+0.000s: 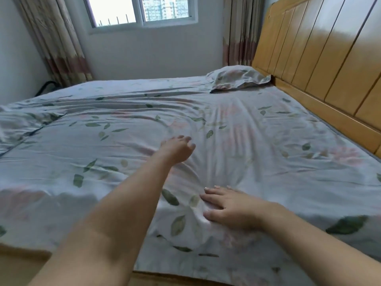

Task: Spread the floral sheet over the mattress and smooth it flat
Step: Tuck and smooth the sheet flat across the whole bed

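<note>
While floral sheet (237,124) wrinkles run toward headboard (321,58) | left hand (177,150) loosely open | right hand (228,205) flat, pressing

Daylit window (142,11) between curtains (55,38), wooden headboard (321,50) at right.

You are looking at a bed (321,112) whose mattress is wearing the floral sheet (123,145), still rippling toward the far edge. A pillow (237,78) is lying on the sheet in the far corner by the headboard.
</note>
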